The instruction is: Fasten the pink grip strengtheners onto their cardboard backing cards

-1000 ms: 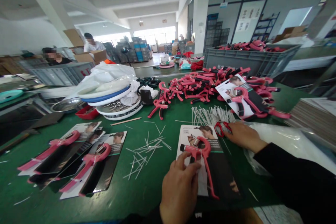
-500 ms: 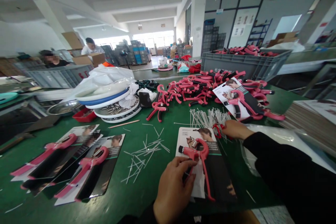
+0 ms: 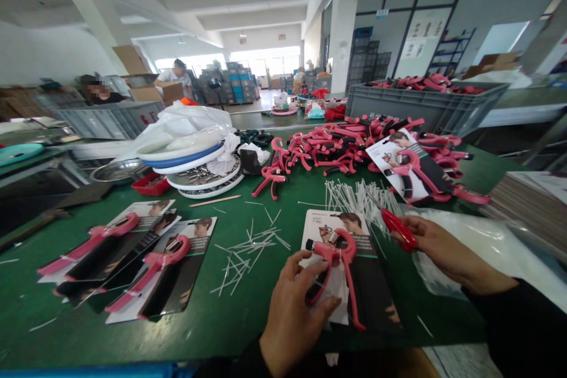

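The right hand (image 3: pixel 443 251) is closed around red-handled cutters (image 3: pixel 401 230), held just right of the near printed card (image 3: pixel 376 295). The left hand (image 3: pixel 292 310) is half curled, thumb and fingers apart, fingers resting on the pink hand grip (image 3: pixel 349 254) that lies on that card, hiding part of its left handle. Just beyond the cutters, a bundle of white ties (image 3: pixel 354 201) crowds the space before a pile of pink grips (image 3: pixel 336 144). Loose white strips (image 3: pixel 248 257) litter the green tabletop (image 3: pixel 212 336) between the left hand and the carded grips (image 3: pixel 166 260) at left. A clear plastic bag (image 3: pixel 469 236) lies at right, near the right hand.
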The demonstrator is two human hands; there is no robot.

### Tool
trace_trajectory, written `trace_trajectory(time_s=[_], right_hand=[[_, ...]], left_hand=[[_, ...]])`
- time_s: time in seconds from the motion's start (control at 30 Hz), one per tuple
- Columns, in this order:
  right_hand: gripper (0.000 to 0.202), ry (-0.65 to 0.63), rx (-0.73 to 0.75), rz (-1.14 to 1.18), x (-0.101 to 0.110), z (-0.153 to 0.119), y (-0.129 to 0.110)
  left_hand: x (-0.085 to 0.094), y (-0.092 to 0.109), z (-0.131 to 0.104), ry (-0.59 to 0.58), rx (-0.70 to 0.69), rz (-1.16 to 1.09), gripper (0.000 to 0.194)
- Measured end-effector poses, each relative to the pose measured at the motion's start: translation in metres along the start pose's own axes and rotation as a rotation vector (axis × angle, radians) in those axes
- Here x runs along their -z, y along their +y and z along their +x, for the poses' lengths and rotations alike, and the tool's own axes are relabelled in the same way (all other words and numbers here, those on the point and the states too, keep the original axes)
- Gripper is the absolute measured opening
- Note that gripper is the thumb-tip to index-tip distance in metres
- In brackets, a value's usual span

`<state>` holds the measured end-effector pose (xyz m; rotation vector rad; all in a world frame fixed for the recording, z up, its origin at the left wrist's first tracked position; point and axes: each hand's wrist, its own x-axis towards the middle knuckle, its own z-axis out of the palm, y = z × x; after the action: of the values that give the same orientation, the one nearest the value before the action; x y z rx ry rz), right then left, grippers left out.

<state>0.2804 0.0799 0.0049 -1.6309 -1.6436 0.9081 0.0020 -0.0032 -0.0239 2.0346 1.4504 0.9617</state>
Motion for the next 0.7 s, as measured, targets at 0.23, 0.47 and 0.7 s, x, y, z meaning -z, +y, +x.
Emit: trace_trajectory(time_s=[0.23, 0.47, 0.7], right_hand=[[0.047, -0.045, -0.031, 0.147, -0.019, -0.022, 0.0], [0.049, -0.028, -0.159, 0.145, -0.015, -0.02, 0.007], [0.06, -0.242, -0.125, 0.407, -0.005, -0.04, -0.005]], left_hand=[[0.004, 0.013, -0.003, 0.011, -0.07, 0.11, 0.02], [-0.007, 0.026, 0.012, -0.065, -0.034, 0.23, 0.016], [-0.009, 0.035, 0.016, -0.092, 0.016, 0.269, 0.012]])
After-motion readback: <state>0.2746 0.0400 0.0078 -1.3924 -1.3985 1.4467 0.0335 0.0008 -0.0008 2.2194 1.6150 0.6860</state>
